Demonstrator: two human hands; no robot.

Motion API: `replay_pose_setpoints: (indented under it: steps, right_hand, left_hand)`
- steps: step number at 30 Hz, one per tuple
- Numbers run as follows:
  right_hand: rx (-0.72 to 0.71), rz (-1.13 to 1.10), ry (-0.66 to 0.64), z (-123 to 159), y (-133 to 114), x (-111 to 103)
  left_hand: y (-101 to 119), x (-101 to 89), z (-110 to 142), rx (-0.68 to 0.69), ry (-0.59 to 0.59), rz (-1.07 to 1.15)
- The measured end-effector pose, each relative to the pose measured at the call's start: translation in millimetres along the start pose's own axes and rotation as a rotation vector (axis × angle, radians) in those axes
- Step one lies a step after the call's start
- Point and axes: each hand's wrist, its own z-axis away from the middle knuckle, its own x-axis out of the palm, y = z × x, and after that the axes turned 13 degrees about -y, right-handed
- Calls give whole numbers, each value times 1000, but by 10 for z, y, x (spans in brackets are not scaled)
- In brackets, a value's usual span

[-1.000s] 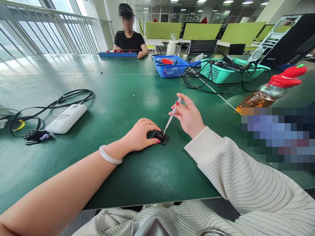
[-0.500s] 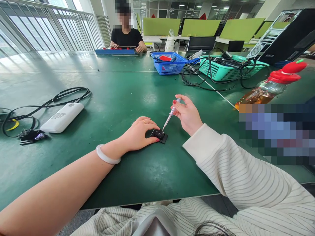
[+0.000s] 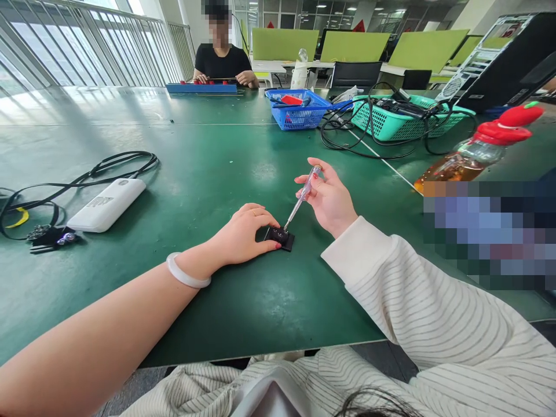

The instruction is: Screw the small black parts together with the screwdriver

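At the left of the green table [image 3: 204, 162] we see a white power bank [image 3: 106, 205] lying beside a looped black cable [image 3: 87, 174]. Right of them, our left hand [image 3: 252, 234] makes a half-open pinch, thumb on the near side and fingers on the far side of a small black part [image 3: 280, 235]. To work well here, we judge, we should press that part flat, bear down evenly along the screwdriver [image 3: 302, 198], and mind our left index fingertip, which sits just beside the tip (a slip would likely land there).

The black part lies on the table, between our hands. Its long axis runs roughly left to right, the right end slightly nearer us; which end is its front we cannot tell. The screwdriver leans: its tip points down, near and left, seeming to meet the part's top toward the right end, while its handle rises to the far right. We cannot make out the recess under the tip.

Our right hand [image 3: 332, 200] is loosely closed on the clear handle, index finger by its top end, other fingers partly spread. Farther right lies a bottle [image 3: 482, 150] with a red cap.
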Motion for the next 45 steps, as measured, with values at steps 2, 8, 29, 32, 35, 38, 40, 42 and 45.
replay_pose_setpoints:
  steps: [2, 8, 29, 32, 35, 38, 40, 42, 45]
  right_hand:
    - [-27, -6, -8, -2, 0, -4]
    - [-76, 26, -43, -9, -9, -27]
    - [-407, 275, -172, 237, -110, 291]
    - [-483, 372, -208, 297, -133, 352]
    - [-556, 459, -229, 320, -133, 361]
    - [-678, 586, -286, 350, -134, 372]
    - [-790, 709, -333, 381, -147, 397]
    - [-918, 836, -372, 411, -169, 433]
    - [-1077, 973, -435, 446, -207, 495]
  left_hand:
    - [2, 1, -2, 0, 4, -9]
    - [-1, 5, -3, 11, 11, -21]
    - [19, -13, -23, -161, 101, -84]
    - [17, -13, -27, -155, 100, -86]
    - [3, -14, -30, -134, 96, -75]
    - [-24, -10, -31, -106, 95, -55]
    - [-44, -1, -32, -93, 98, -45]
    - [-64, 15, -34, -82, 105, -39]
    - [-95, 45, -38, -48, 108, -37]
